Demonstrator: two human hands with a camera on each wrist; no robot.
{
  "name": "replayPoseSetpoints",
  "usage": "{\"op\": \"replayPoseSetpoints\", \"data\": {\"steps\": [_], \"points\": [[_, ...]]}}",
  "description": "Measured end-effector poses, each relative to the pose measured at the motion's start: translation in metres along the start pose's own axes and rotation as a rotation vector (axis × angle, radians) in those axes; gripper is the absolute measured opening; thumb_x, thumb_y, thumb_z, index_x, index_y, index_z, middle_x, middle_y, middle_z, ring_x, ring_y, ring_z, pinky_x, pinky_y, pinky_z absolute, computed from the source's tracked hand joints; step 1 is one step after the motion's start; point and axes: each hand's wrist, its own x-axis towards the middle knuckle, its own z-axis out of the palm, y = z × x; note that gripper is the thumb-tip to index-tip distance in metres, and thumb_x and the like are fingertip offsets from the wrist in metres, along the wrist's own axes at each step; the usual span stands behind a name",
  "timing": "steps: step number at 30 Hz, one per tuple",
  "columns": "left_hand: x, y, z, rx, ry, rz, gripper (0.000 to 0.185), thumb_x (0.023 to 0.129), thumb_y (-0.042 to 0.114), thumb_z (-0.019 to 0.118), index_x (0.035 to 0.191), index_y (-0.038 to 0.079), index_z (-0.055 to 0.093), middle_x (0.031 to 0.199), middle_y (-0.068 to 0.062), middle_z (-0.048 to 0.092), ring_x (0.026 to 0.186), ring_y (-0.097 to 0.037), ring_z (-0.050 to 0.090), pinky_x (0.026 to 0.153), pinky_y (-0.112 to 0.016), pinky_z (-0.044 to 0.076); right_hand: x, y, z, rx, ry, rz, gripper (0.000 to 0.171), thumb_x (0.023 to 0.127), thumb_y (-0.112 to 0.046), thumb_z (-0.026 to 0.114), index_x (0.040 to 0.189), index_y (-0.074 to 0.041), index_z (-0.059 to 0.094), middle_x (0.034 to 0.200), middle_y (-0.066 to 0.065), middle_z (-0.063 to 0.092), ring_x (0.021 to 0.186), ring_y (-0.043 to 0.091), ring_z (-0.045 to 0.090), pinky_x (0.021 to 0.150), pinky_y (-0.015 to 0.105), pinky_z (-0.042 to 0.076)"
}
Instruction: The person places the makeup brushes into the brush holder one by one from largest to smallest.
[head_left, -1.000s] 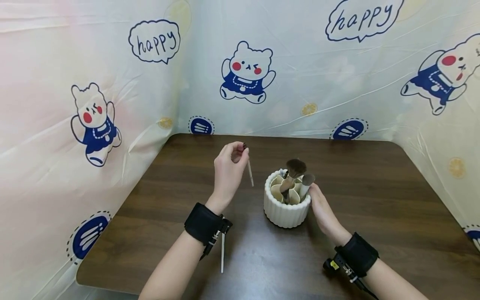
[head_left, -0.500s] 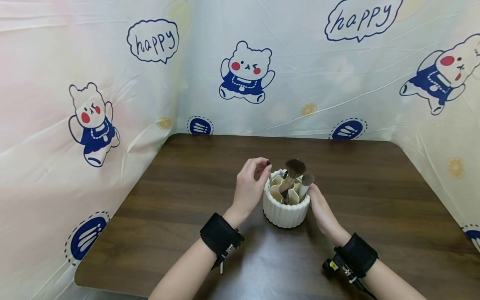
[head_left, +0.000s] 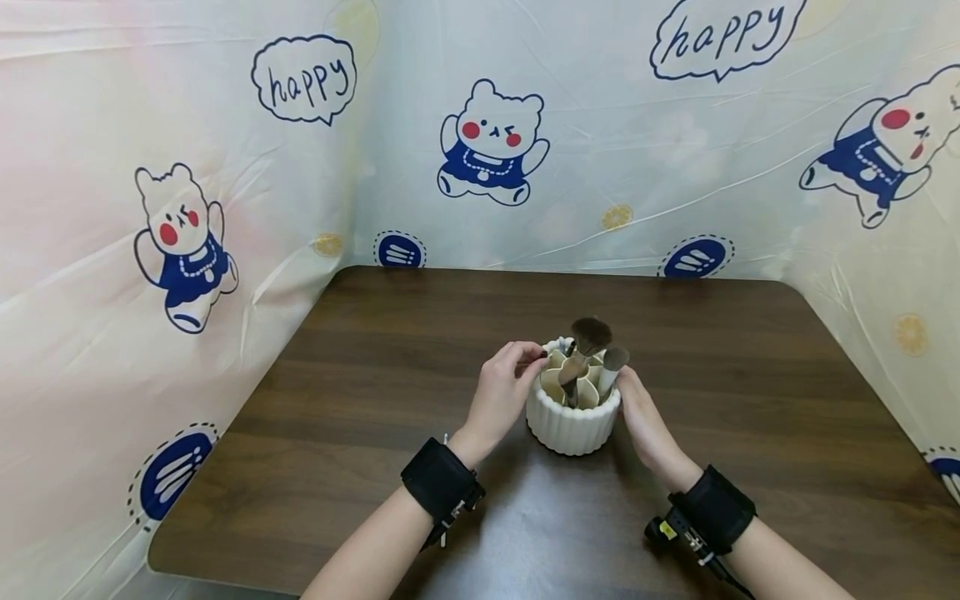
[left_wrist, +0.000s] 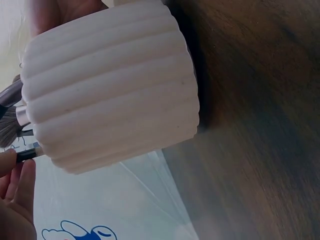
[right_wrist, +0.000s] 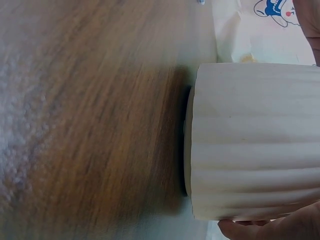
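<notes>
Looks like a makeshift home recording booth: dark wooden tabletop [head_left: 375, 375] boxed in by crinkly plastic cartoon-bear "happy" sheeting [head_left: 225, 125], white ribbed makeup-brush holder [head_left: 573, 425] on top.

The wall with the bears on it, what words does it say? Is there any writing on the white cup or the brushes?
"happy" in a speech bubble on the backdrop, upper left.
"happy" in a second speech bubble on the backdrop, upper right.
The blue round badges on the backdrop show only white stripes, no letters.
The white ribbed holder and the brushes carry no readable writing.
The wrist views show no readable text.
</notes>
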Motion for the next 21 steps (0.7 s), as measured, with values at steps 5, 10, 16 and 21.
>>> {"op": "replayPoseSetpoints", "data": {"steps": [5, 10, 16, 21], "points": [[0.001, -0.001, 0.002, 0.014, -0.057, -0.035, 0.01, 0.089, 0.008, 0.065, 0.097, 0.002, 0.066, 0.095, -0.01, 0.069, 0.088, -0.019, 0.069, 0.077, -0.025, 0.056, 0.0, 0.0, 0.0, -0.006, -0.004, -0.004, 0.059, 0.105, -0.038, 0.018, 0.151, -0.002, 0.012, 0.158, 0.016, 0.011, 0.144, 0.028, 0.011, 0.115, 0.047, 0.015], [0.005, -0.002, 0.002, 0.015, -0.11, -0.083, 0.009, 0.09, 0.008, 0.064, 0.096, 0.002, 0.067, 0.095, -0.01, 0.069, 0.087, -0.019, 0.069, 0.075, -0.023, 0.055, -0.001, -0.001, 0.0, -0.009, -0.013, -0.016, 0.054, 0.105, -0.032, 0.018, 0.151, -0.003, 0.014, 0.157, 0.016, 0.013, 0.144, 0.028, 0.012, 0.115, 0.047, 0.015], [0.009, 0.001, 0.001, 0.004, -0.165, -0.129, 0.01, 0.09, 0.009, 0.065, 0.097, 0.002, 0.068, 0.095, -0.01, 0.07, 0.086, -0.019, 0.068, 0.073, -0.02, 0.054, -0.001, -0.001, 0.0, -0.01, -0.013, -0.015, 0.054, 0.105, -0.032, 0.018, 0.15, -0.003, 0.015, 0.157, 0.015, 0.013, 0.144, 0.028, 0.011, 0.115, 0.049, 0.014], [0.01, 0.002, -0.001, 0.008, -0.182, -0.14, 0.011, 0.089, 0.008, 0.065, 0.098, 0.002, 0.068, 0.095, -0.011, 0.07, 0.085, -0.019, 0.068, 0.073, -0.021, 0.054, -0.001, -0.001, 0.0, -0.011, -0.009, -0.018, 0.053, 0.105, -0.031, 0.018, 0.15, -0.002, 0.016, 0.157, 0.015, 0.013, 0.144, 0.028, 0.011, 0.116, 0.049, 0.013]]}}
